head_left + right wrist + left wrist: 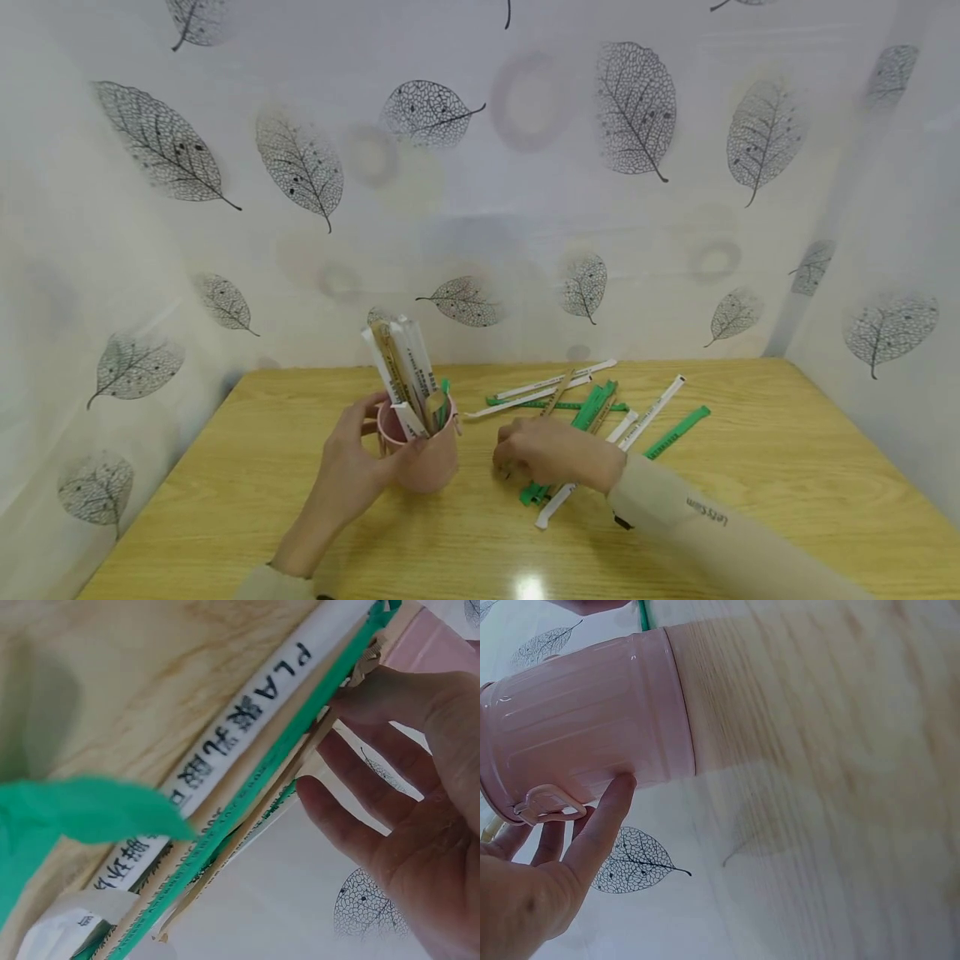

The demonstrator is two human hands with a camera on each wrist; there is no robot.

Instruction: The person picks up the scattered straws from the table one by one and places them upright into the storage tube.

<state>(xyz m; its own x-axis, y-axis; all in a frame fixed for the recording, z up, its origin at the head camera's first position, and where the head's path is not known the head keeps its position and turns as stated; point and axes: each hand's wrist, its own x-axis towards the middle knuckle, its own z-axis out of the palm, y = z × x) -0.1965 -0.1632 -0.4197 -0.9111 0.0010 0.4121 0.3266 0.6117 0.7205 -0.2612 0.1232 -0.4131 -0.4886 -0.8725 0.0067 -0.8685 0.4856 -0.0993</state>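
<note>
A pink bucket-shaped holder [426, 467] with small side handles stands upright on the table, with several paper-wrapped straws [415, 360] leaning in it. My left hand [358, 467] grips the holder, thumb near its front rim and fingers on the far side. In the left wrist view, fingertips press its ribbed wall beside a handle [551, 802]. Over the loose pile of wrapped straws, my right hand [551, 450] reaches down with bent fingers. The right wrist view shows its thumb and fingertips pinching the end of a brown-wrapped straw [319, 739], beside green [247, 784] and white [240, 720] ones.
White, green and brown wrapped straws lie criss-crossed right of the holder. A green straw [678, 432] and a white straw [656, 408] lie at the pile's right side. Behind the wooden table [750, 500] hangs a leaf-printed curtain [480, 208].
</note>
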